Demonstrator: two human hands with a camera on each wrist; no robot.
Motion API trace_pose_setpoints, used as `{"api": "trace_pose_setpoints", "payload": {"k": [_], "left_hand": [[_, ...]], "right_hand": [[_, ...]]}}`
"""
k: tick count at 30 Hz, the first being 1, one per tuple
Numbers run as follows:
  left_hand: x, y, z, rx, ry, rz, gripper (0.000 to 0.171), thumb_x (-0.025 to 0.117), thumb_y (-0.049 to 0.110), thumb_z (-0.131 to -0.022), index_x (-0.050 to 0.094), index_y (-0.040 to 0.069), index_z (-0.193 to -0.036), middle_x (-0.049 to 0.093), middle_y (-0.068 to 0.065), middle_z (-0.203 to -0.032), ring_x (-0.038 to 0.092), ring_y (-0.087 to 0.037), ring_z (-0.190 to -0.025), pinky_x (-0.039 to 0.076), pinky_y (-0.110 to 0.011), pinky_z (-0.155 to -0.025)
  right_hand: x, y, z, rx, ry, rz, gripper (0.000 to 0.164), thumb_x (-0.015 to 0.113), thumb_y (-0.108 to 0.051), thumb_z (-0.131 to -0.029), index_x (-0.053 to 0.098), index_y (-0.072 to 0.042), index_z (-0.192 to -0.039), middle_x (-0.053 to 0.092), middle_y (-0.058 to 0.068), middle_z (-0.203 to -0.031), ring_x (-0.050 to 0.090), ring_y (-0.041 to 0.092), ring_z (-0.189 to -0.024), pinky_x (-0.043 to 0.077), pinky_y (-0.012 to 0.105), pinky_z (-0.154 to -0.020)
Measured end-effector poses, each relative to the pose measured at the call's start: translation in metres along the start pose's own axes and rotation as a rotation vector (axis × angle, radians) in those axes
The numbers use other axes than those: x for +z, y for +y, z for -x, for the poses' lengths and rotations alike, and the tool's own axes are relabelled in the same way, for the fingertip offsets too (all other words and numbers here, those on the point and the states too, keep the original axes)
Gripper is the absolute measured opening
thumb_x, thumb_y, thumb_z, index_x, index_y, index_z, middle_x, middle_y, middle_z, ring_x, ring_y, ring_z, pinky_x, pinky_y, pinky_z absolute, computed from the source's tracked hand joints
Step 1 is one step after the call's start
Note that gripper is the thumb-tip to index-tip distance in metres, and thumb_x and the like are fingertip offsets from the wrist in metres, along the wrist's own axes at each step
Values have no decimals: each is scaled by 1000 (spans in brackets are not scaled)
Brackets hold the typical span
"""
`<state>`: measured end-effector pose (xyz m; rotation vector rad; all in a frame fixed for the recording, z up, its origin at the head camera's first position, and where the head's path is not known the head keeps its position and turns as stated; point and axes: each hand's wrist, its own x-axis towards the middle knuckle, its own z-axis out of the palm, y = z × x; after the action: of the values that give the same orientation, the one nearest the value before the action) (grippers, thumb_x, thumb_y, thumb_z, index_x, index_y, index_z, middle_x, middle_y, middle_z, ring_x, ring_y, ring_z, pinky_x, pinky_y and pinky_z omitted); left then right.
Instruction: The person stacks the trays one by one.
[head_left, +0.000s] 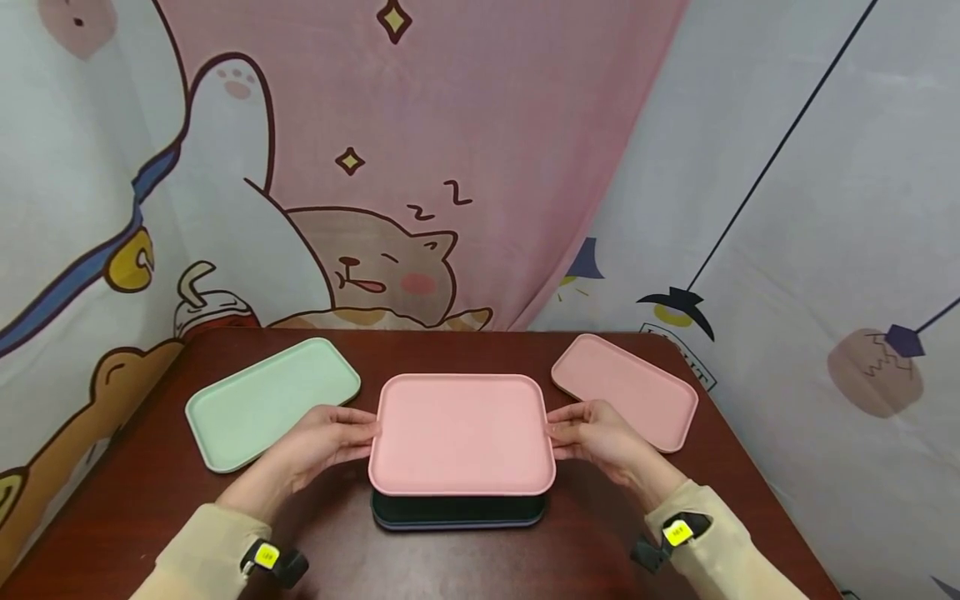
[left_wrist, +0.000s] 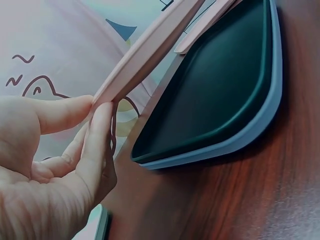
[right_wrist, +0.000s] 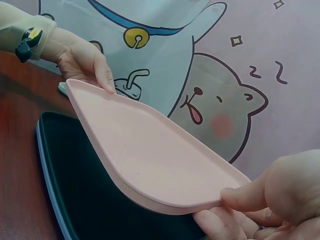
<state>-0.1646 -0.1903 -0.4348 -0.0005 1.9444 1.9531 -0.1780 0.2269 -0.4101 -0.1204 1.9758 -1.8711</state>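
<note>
Both hands hold a pink rectangular tray [head_left: 462, 433] level, one at each short side. My left hand [head_left: 330, 437] pinches its left rim, thumb above and fingers below. On the right rim, my right hand [head_left: 596, 437] pinches in the same way. Below the pink tray lies a dark green tray [left_wrist: 215, 85], stacked on a blue-grey tray [left_wrist: 250, 127]. A gap shows between the pink tray and this stack in the left wrist view. In the head view the pink tray hides most of the stack.
A light green narrow tray [head_left: 273, 404] lies angled at the left of the brown table [head_left: 465, 567]. At the right lies a narrow pink tray [head_left: 630, 392], angled the other way. Cartoon-printed cloth [head_left: 480, 167] hangs behind and beside the table.
</note>
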Motion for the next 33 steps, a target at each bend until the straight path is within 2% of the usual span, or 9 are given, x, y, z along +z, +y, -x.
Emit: {"api": "trace_pose_setpoints", "payload": {"k": [6, 33], "left_hand": [[1, -5, 1, 1, -14, 22, 38, 71, 8, -101, 61, -18, -127, 73, -13, -105, 73, -20, -95, 63, -34, -87], [4, -14, 7, -30, 7, 49, 36, 71, 5, -100, 61, -19, -125, 73, -13, -103, 73, -19, -93, 63, -34, -86]], "right_hand": [[-1, 4, 2, 3, -7, 0, 35, 65, 1, -101, 55, 23, -127, 72, 13, -96, 73, 20, -85, 64, 32, -75], [0, 17, 4, 14, -17, -18, 33, 66, 2, -100, 56, 22, -124, 72, 12, -94, 73, 20, -83, 64, 32, -74]]}}
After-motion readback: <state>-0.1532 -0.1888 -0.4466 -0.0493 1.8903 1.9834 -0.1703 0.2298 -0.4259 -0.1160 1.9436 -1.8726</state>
